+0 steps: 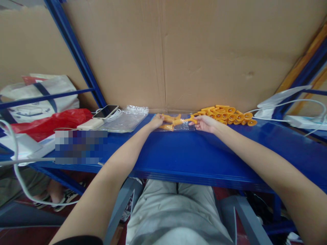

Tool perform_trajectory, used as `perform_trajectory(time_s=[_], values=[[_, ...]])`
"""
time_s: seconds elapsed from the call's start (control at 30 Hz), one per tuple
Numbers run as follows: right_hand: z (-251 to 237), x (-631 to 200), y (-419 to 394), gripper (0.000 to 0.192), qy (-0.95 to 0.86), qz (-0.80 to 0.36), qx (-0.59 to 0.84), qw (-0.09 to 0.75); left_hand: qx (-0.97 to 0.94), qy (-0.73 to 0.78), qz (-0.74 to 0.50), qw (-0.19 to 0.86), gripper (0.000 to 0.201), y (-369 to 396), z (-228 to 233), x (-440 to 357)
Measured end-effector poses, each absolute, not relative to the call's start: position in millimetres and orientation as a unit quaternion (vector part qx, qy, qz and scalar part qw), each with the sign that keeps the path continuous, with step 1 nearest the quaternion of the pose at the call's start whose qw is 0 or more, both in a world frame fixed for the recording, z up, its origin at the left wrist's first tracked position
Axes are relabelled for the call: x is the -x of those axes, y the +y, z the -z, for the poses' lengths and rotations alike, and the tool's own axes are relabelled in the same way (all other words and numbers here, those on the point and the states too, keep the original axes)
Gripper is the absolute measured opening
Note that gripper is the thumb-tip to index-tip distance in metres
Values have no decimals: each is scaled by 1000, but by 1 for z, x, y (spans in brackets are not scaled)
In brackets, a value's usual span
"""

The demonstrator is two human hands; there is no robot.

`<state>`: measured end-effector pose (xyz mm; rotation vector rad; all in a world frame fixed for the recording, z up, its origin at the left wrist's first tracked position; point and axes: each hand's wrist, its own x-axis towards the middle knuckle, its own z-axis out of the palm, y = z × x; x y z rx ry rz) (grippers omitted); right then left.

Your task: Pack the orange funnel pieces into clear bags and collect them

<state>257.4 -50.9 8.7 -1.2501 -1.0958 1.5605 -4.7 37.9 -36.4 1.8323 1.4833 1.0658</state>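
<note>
My left hand [156, 121] is closed in a pinch at the left end of a clear plastic bag [185, 127]. Several orange plastic pieces [176, 121] lie in or on the bag; the film's glare hides which. At the right end, my right hand [206, 124] grips one orange piece [193, 118] between thumb and fingers, its other fingers loosely bent. Just behind that hand is a stacked pile of orange funnel-ended pieces [231, 116], their round cups facing me.
Flat clear bags [125, 119] lie to the left, beside a phone [106, 111], a white power bank [90, 124] and a red plastic bag [55, 122]. Cardboard [194, 51] walls off the back of the blue table [189, 153]. A white cable [320, 102] loops at right.
</note>
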Motion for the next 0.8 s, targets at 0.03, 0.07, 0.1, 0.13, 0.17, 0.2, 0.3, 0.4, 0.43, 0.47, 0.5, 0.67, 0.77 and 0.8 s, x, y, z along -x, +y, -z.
perform_trajectory(time_s=[0.03, 0.07, 0.1, 0.13, 0.17, 0.2, 0.3, 0.4, 0.43, 0.47, 0.5, 0.67, 0.77, 0.8], values=[[-8, -259, -50, 22, -441, -622, 493, 419, -673, 562, -389, 282, 11, 35, 34, 3], [-7, -260, -48, 22, -446, -622, 487, 420, -666, 572, -383, 288, 10, 31, 31, 2], [-6, -262, -47, 21, -452, -622, 482, 421, -660, 579, -380, 290, 10, 28, 28, 1], [-6, -263, -45, 21, -456, -621, 478, 422, -657, 583, -380, 290, 10, 26, 26, 0], [-5, -265, -44, 22, -458, -620, 475, 424, -655, 585, -380, 289, 10, 24, 25, -1], [-5, -265, -43, 23, -459, -620, 474, 425, -654, 587, -381, 289, 11, 23, 24, -2], [-3, -263, -44, 25, -460, -622, 472, 422, -650, 584, -384, 298, 11, 22, 24, -3], [-2, -256, -50, 26, -474, -617, 488, 397, -645, 568, -397, 323, 9, 24, 26, -4], [-2, -254, -52, 26, -484, -608, 497, 387, -643, 560, -402, 333, 8, 25, 26, -5], [-2, -252, -54, 25, -496, -596, 504, 379, -642, 551, -407, 345, 7, 25, 27, -5], [-2, -250, -56, 24, -510, -583, 512, 372, -640, 541, -411, 359, 7, 24, 27, -6], [-5, -249, -63, 27, -550, -499, 572, 349, -618, 510, -410, 435, 8, 16, 23, -12], [-5, -251, -62, 32, -567, -470, 590, 333, -592, 507, -414, 470, 5, 7, 17, -18], [-6, -251, -62, 33, -571, -470, 588, 326, -585, 506, -417, 478, 5, 3, 14, -21]])
